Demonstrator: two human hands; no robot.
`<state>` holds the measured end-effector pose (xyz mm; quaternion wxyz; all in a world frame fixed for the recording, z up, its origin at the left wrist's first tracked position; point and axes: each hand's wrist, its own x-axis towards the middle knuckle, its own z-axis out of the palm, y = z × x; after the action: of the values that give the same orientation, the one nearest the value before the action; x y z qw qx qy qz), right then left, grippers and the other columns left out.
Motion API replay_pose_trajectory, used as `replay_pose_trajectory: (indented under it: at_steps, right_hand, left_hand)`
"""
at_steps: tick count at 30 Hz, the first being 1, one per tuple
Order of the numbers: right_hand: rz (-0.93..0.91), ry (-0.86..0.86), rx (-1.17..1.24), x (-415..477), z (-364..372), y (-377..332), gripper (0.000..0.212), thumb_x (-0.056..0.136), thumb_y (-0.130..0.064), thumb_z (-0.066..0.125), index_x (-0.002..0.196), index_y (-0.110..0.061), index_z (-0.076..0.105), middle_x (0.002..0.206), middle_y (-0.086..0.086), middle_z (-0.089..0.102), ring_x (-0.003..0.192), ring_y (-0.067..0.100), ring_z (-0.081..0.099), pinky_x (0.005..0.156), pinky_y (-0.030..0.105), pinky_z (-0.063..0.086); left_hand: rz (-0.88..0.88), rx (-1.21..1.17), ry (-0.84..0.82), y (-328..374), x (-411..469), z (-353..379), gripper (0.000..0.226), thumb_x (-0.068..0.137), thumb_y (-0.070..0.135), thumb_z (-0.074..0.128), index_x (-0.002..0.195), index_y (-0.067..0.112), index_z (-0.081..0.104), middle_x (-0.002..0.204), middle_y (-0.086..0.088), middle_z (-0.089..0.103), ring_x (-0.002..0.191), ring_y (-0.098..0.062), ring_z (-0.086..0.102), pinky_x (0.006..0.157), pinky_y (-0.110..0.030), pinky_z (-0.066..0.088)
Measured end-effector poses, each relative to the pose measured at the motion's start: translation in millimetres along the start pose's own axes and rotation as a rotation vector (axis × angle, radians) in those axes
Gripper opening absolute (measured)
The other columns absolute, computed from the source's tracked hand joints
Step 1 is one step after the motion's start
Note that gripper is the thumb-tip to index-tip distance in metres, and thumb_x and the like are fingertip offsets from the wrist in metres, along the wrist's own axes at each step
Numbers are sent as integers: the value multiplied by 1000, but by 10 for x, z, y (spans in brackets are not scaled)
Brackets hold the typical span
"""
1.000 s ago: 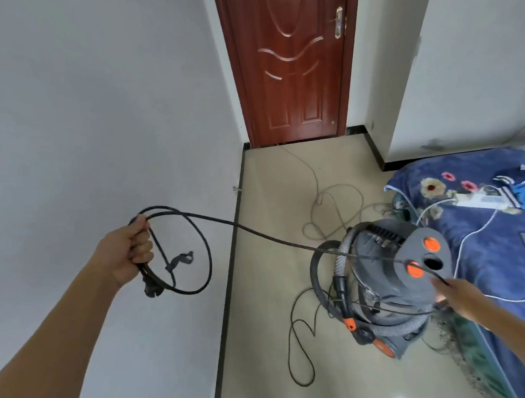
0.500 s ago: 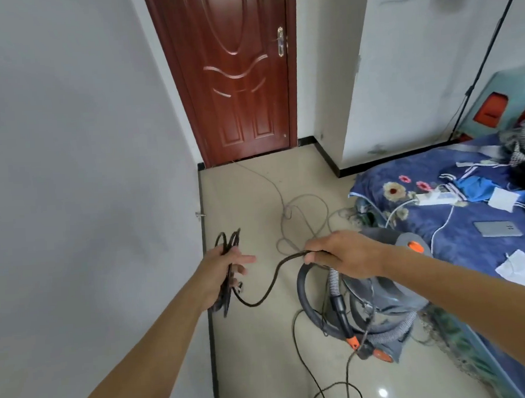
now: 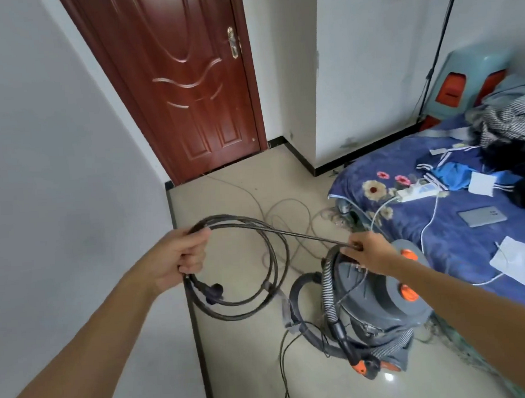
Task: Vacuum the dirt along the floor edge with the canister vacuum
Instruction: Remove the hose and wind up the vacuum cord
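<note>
A grey canister vacuum [image 3: 382, 299] with orange knobs stands on the tiled floor beside the bed, its ribbed hose [image 3: 328, 289] looped around it. My left hand [image 3: 179, 258] grips a coil of the black power cord [image 3: 273, 259], the plug hanging below my fist. From the coil a straight stretch of cord runs right to my right hand [image 3: 367, 251], which pinches it just above the vacuum's top. The black skirting edge [image 3: 198, 339] runs along the left wall under the coil.
A red-brown door [image 3: 188, 87] closes the far end of the passage. A grey cable [image 3: 286, 209] lies looped on the floor. The bed [image 3: 454, 234] at right carries a power strip, a phone, papers and clothes. A stool stands behind it.
My hands have moved apart. The coil in my left hand has opened into wide loops, and my right hand has slid along the cord to the right, pulling a stretch taut.
</note>
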<state>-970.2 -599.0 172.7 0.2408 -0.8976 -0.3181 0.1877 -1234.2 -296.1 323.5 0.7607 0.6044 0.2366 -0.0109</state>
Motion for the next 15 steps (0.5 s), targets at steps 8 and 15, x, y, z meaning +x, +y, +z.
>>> replay_pose_trajectory:
  at_steps: [8,15]
  right_hand:
    - [631,155,237,-323,68,1508,39,99,-24,58,64,-7,63,60,10,57,68,23,52,68,43,43]
    - [113,56,69,312,-403,127,22,103,-42,41,83,-35,45,71,-8,51,68,15,50,71,38,40]
  left_hand:
    - [135,-223,462,823,562,-1020,24,94,23,50,71,21,52,38,11,26,39,-7,8,34,-15,14]
    - [-8,203,408,487,1844,-862,18,96,8,56,78,7,53,48,1,45,30,-6,27,32,-12,17]
